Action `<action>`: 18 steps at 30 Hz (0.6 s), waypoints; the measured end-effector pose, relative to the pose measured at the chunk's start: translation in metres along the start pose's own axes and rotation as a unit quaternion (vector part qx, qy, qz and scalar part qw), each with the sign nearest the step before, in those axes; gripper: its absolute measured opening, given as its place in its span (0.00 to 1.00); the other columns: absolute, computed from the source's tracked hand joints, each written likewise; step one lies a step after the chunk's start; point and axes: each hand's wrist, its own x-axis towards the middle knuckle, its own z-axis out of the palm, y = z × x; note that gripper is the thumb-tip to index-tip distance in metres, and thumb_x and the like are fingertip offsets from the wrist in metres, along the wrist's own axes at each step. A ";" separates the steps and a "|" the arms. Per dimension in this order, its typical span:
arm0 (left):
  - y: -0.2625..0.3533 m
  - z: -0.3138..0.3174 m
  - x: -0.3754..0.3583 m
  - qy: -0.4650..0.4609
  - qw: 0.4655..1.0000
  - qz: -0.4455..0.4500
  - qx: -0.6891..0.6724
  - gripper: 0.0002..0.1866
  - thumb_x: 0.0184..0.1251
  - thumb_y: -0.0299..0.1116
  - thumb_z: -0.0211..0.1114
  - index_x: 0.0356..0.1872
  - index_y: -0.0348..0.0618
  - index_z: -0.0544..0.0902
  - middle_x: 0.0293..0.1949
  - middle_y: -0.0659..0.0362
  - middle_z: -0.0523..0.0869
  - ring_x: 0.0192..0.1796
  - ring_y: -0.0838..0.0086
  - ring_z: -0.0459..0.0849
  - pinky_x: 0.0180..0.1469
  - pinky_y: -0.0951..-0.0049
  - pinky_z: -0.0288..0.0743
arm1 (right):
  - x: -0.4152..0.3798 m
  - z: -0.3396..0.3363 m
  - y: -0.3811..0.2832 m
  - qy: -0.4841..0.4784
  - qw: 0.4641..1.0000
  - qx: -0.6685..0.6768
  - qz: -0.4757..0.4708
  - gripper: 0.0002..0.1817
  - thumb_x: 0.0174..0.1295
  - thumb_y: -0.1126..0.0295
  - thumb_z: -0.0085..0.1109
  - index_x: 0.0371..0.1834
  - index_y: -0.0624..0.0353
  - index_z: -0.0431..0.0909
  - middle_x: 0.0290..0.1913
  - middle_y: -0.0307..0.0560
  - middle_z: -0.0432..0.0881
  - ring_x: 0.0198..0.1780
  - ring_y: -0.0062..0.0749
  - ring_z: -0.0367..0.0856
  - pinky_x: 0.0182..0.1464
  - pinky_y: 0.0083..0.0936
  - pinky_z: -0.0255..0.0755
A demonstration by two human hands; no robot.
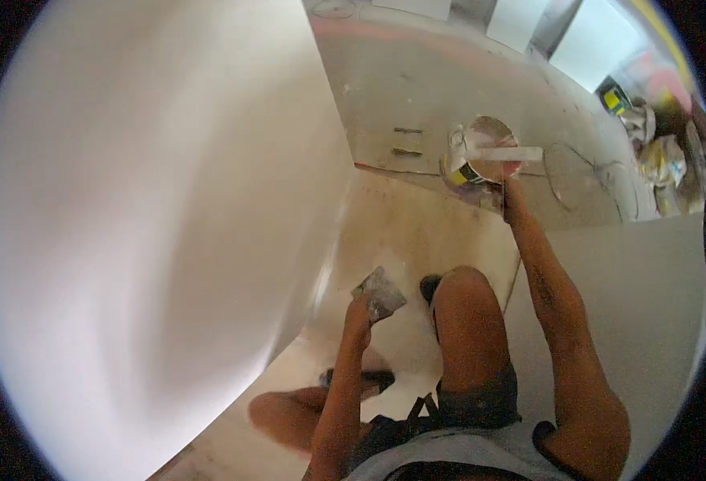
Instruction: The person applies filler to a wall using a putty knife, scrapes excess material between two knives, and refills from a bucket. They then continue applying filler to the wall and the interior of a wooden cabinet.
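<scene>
My left hand [358, 319] is closed on a flat, roughly square grey scraper [382, 297] with smeared patches on it, held low above the pale floor sheet. My right hand [514, 202] stretches forward to an open bucket [459, 170] with a yellow and black label. It seems closed on the handle of a broad putty knife [521, 154], whose long whitish edge lies across the bucket's mouth. Inside the bucket is a pinkish-brown mass. The fingers of my right hand are small and partly hidden.
A large white panel [169, 200] stands close on my left. A low white surface [625, 297] lies to the right. Two thin dark strips [407, 141] rest on the grey floor beyond. Crumpled bags [664, 160] and white boards [597, 44] are at the far right.
</scene>
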 end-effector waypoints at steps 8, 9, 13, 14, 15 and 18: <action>0.205 0.138 -0.270 0.221 0.973 -0.064 -0.002 0.20 0.65 0.41 0.62 0.46 0.32 0.79 0.43 0.52 0.83 0.46 0.61 0.82 0.58 0.56 0.72 | -0.097 -0.044 -0.256 0.085 0.891 0.328 0.303 0.29 0.61 0.41 0.54 0.40 0.62 0.78 0.25 0.41 0.76 0.20 0.31 0.70 0.23 0.31 0.65; 0.212 0.133 -0.293 0.223 0.973 -0.064 0.004 0.20 0.65 0.41 0.62 0.46 0.32 0.79 0.43 0.52 0.83 0.46 0.61 0.82 0.58 0.56 0.72 | -0.116 -0.054 -0.291 0.087 0.888 0.332 0.306 0.29 0.61 0.41 0.54 0.40 0.62 0.78 0.25 0.41 0.76 0.20 0.31 0.70 0.23 0.31 0.65; 0.176 0.064 -0.334 0.204 0.885 0.031 0.418 0.18 0.71 0.41 0.53 0.46 0.34 0.79 0.42 0.54 0.83 0.47 0.64 0.80 0.55 0.59 0.75 | -0.176 -0.079 -0.362 0.088 0.888 0.306 0.333 0.28 0.57 0.43 0.58 0.34 0.63 0.79 0.26 0.45 0.77 0.27 0.32 0.74 0.28 0.34 0.66; 0.171 0.061 -0.350 0.156 0.980 -0.011 0.119 0.17 0.70 0.38 0.55 0.50 0.35 0.76 0.47 0.53 0.81 0.49 0.63 0.80 0.51 0.60 0.75 | -0.199 -0.084 -0.373 0.076 0.883 0.323 0.332 0.27 0.59 0.44 0.57 0.35 0.64 0.79 0.27 0.46 0.78 0.28 0.35 0.76 0.29 0.35 0.69; 0.184 0.079 -0.365 0.093 0.977 -0.050 -0.183 0.18 0.70 0.36 0.56 0.55 0.35 0.73 0.51 0.52 0.79 0.52 0.61 0.79 0.47 0.62 0.76 | -0.206 -0.106 -0.393 0.063 0.875 0.349 0.328 0.26 0.60 0.46 0.56 0.37 0.64 0.79 0.28 0.46 0.78 0.29 0.38 0.78 0.30 0.36 0.71; 0.190 0.050 -0.385 0.007 0.975 -0.065 -0.210 0.20 0.72 0.37 0.53 0.59 0.36 0.71 0.54 0.51 0.78 0.54 0.59 0.77 0.51 0.61 0.77 | -0.278 -0.144 -0.447 -0.036 0.949 0.258 0.177 0.17 0.56 0.60 0.63 0.37 0.64 0.78 0.34 0.50 0.81 0.31 0.47 0.80 0.35 0.39 0.76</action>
